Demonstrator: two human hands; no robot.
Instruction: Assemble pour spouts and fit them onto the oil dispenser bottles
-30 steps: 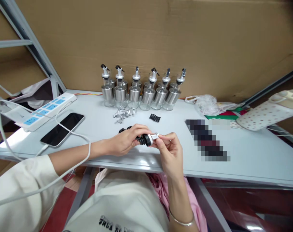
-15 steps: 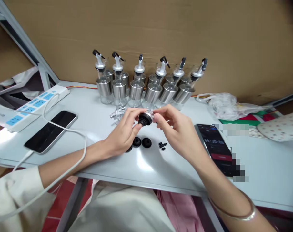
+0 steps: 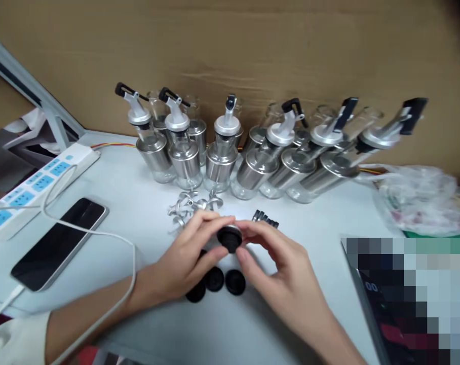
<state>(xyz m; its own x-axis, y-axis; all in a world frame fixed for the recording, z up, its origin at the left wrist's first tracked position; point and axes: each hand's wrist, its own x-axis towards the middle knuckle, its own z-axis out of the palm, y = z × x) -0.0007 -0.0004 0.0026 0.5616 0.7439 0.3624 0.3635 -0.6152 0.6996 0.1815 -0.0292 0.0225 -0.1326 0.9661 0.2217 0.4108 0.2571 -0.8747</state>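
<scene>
Between both hands is a black stepped rubber stopper (image 3: 230, 240) with a silvery rim along its top, its narrow end facing me. My left hand (image 3: 182, 251) pinches it from the left, thumb low and fingers over the top. From the other side, my right hand (image 3: 286, 266) grips it with thumb and fingertips. Under the hands lie several round black rubber pieces (image 3: 235, 282), partly covered by my left hand. Silver pour-spout parts (image 3: 184, 208) are heaped just beyond my left fingers. Several small black levers (image 3: 265, 219) lie in a row behind my right fingers.
Glass bottles with steel sleeves (image 3: 221, 159) line the back, the front row topped with pour spouts. At left are a power strip (image 3: 43, 185), a phone (image 3: 59, 243) and a white cable (image 3: 127, 238) across my left forearm. A plastic bag (image 3: 416, 197) and another phone (image 3: 385, 314) are at right.
The view has moved closer to the table. The stopper has turned from pointing lower left to facing me, and my right fingers have moved from its silvery end onto its side.
</scene>
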